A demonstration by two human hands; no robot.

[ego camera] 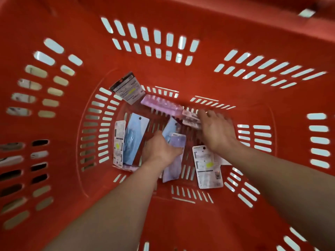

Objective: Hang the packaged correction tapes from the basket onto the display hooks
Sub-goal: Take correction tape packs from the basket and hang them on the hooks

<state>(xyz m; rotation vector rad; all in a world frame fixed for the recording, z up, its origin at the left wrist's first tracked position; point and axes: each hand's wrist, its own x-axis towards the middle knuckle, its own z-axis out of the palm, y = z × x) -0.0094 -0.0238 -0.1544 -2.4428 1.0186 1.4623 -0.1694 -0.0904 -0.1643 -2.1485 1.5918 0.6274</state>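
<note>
Down in a red basket [181, 223], both of a person's bare hands reach among correction tape packs scattered on the slotted floor. The left hand [159, 148] rests with its thumb across a lilac pack [175, 165]. Its fingers are tucked out of sight, so whether it grips the pack cannot be told. The right hand [216, 131] is released, fingers stretched forward and touching small pink packs [190, 119] near the far wall; motion blurs them. A pale blue pack [169, 128] pokes out just beyond the left hand. Further left lies a long blue pack [135, 140]. A white pack [208, 167] lies back side up just beside the right wrist, and a grey pack [127, 87] leans in the far left corner.
</note>
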